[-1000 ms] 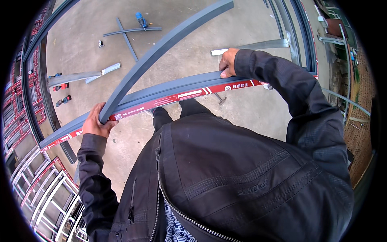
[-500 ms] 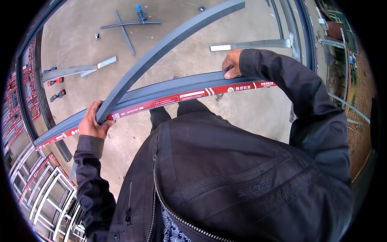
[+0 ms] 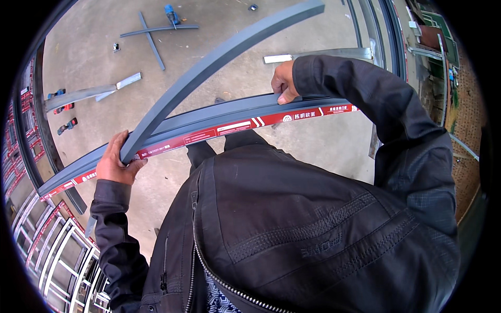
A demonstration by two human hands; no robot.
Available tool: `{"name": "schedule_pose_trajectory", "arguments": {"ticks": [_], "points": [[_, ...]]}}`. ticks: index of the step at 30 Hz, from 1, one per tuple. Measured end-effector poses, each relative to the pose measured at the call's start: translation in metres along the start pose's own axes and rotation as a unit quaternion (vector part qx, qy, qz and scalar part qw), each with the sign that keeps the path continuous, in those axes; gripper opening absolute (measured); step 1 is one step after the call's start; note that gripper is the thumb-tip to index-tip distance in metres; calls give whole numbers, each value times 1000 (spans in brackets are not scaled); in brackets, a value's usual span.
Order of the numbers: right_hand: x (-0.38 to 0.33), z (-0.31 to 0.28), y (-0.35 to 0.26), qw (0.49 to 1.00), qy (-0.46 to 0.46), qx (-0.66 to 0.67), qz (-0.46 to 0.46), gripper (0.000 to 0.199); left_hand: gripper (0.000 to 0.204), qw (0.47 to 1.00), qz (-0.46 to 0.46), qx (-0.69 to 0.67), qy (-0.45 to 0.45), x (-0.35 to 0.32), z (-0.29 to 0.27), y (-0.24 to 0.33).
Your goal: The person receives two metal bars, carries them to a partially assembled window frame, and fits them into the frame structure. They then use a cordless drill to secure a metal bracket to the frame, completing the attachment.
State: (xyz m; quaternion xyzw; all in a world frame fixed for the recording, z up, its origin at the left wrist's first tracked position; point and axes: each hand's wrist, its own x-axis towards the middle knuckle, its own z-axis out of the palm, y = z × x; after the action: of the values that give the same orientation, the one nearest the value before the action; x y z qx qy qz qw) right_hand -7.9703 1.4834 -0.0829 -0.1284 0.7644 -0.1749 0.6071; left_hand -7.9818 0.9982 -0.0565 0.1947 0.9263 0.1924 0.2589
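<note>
left grip (image 3: pixel 116 163) clasps grey bar (image 3: pixel 206 65); right grip (image 3: pixel 284 83) holds rail (image 3: pixel 209 116), red label (image 3: pixel 207 133) white-lettered.

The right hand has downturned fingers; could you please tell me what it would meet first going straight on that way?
The right hand would probably meet the long red-edged grey bar first; it seems to be touching it, though depth is hard to judge.

My right sleeve (image 3: pixel 365 86) hides part of the rail (image 3: pixel 224 116); my jacket (image 3: pixel 292 208), cut off below, covers some of my legs (image 3: pixel 241 139).
</note>
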Motion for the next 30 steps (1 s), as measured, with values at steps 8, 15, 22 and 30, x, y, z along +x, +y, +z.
{"name": "schedule_pose_trajectory", "arguments": {"ticks": [8, 15, 22, 30], "points": [[1, 6, 6, 1000, 23, 18, -8, 38, 87, 998, -34, 59, -12, 18, 21, 57], [3, 12, 14, 998, 36, 45, -26, 35, 76, 991, -31, 129, 5, 22, 29, 58], [-1, 14, 7, 997, 66, 40, -8, 32, 71, 988, -44, 146, -2, 23, 28, 60], [-4, 28, 12, 993, 86, 80, -16, 41, 70, 990, -11, 140, 32, 20, 30, 52]]}}
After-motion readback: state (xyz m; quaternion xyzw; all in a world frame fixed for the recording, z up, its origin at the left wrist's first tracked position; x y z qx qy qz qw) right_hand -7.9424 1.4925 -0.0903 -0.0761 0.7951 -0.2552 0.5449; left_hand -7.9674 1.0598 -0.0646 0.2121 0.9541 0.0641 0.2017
